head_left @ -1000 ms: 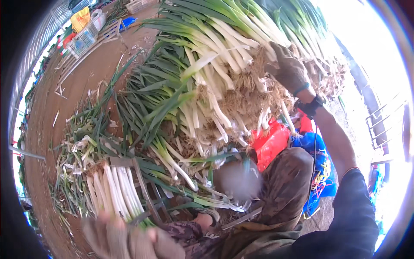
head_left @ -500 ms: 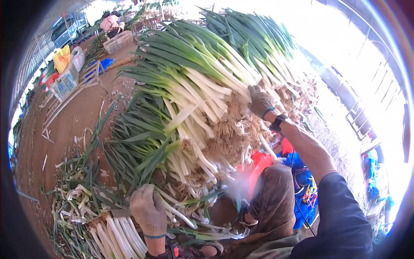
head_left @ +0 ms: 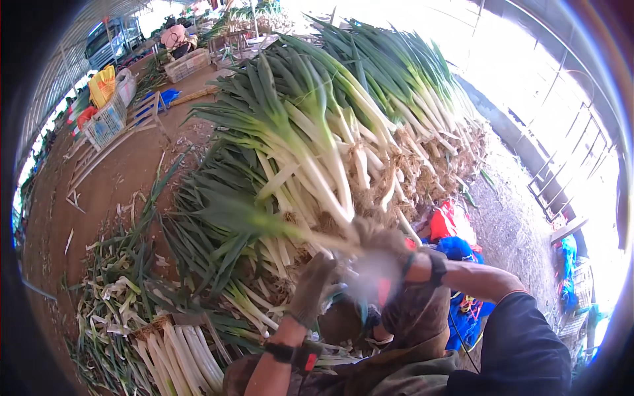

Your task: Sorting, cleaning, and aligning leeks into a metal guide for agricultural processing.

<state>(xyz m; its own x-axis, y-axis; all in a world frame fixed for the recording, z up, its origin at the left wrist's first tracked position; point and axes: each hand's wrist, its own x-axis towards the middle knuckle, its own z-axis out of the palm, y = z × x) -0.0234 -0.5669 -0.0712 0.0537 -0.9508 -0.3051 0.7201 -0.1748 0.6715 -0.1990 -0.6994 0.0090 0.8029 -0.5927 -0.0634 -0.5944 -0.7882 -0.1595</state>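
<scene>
My right hand (head_left: 380, 243), gloved and smeared by motion, is closed at the white root end of a leek (head_left: 290, 229). That leek's blurred green top points left across the pile. More leeks (head_left: 317, 175) slant down to the same hand; whether it holds them too is unclear. Lower and to the left, my left hand (head_left: 310, 284), also gloved, is raised close to the right one. Its fingers are partly blurred, so their grip is hidden. A whitish blur (head_left: 375, 274) hangs under the right hand and covers what lies behind it.
A big heap of leeks (head_left: 409, 86) fills the middle, roots toward me. At lower left lie a row of trimmed white leeks (head_left: 181, 360) and leaf scraps (head_left: 109, 310). Blue and red sacks (head_left: 456, 244) sit right of my knee. A person (head_left: 175, 39) works beside a crate (head_left: 188, 65) far off.
My right hand has come down and toward me from the heap, with a leek in it. My left hand has moved right and up from beside the trimmed leeks. Leeks at the heap's front have shifted.
</scene>
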